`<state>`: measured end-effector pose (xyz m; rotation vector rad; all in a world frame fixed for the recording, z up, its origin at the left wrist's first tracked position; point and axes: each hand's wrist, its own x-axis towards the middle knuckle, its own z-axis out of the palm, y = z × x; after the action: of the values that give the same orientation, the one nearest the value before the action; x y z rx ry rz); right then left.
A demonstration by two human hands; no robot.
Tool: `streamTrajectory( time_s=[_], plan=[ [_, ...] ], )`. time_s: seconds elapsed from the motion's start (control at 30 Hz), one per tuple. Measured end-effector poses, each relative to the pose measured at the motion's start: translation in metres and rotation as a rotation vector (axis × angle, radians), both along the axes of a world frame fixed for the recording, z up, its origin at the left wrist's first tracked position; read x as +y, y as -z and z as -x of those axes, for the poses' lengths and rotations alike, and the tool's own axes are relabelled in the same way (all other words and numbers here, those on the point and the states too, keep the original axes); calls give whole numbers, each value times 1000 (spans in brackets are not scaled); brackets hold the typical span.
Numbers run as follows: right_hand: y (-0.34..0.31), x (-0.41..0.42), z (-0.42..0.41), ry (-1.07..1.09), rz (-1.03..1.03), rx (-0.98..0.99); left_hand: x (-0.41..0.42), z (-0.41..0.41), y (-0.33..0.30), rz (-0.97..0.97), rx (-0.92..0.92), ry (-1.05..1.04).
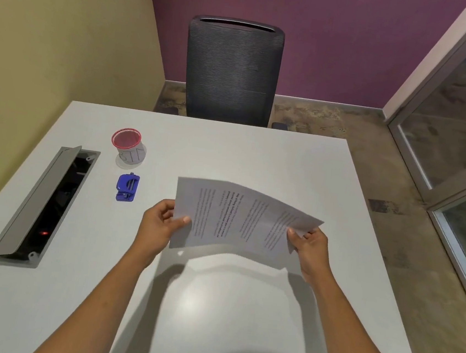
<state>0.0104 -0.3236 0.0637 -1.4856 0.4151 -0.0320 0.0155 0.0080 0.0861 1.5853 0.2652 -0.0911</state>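
A printed sheet of paper [238, 220] is held up above the white table [257, 156], bowed upward in the middle, with its text lines running sideways. My left hand [160, 223] pinches its left edge, thumb on top. My right hand [309, 246] pinches the right edge, where the corner curls. The paper casts a shadow on the table beneath it.
A blue hole punch [127, 187] lies left of the paper. Behind it stands a mesh cup with a red rim [128, 145]. An open cable hatch [47, 205] is set into the table's left side. A dark office chair [231, 72] stands beyond the far edge.
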Motion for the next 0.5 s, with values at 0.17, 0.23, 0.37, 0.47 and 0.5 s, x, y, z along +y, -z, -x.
streamTrajectory(
  time_s=[0.17, 0.23, 0.37, 0.47, 0.5],
  plan=[
    [-6, 10, -5, -41, 14, -50, -6, -3, -3, -106, -67, -28],
    [-3, 11, -2, -83, 39, -38, -7, 1, 4, -103, -62, -1],
    [15, 18, 12, -132, 82, 41, -6, 14, 25, -114, 40, -71],
    [23, 23, 19, -129, 150, 67, -7, 19, 36, -141, 79, -105],
    [23, 24, 19, -138, 179, 64, -8, 19, 37, -153, 81, -104]
  ],
)
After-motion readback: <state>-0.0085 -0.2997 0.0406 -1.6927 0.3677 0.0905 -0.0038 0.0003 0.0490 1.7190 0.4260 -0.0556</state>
